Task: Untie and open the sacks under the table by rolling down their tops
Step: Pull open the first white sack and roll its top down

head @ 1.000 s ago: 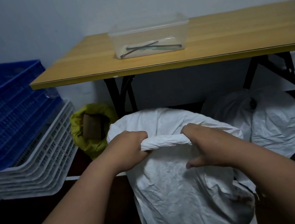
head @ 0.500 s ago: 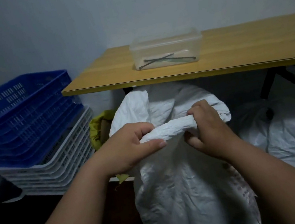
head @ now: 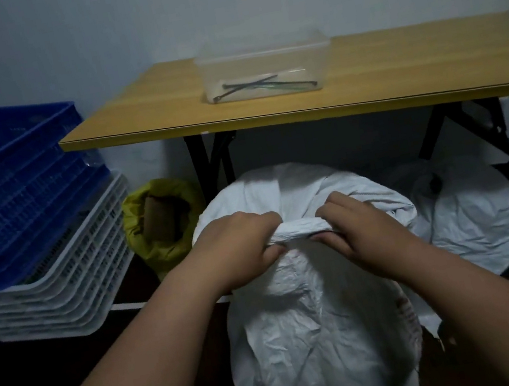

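Here two hands, left hand and right hand, grip one white sack's rolled top; three sacks visible.

Container on table; sacks beneath.

I see the white sack upright on the floor before the table, top open, near rim rolled into a thick band. Second white sack right, neck still tied. Yellow sack left, open.
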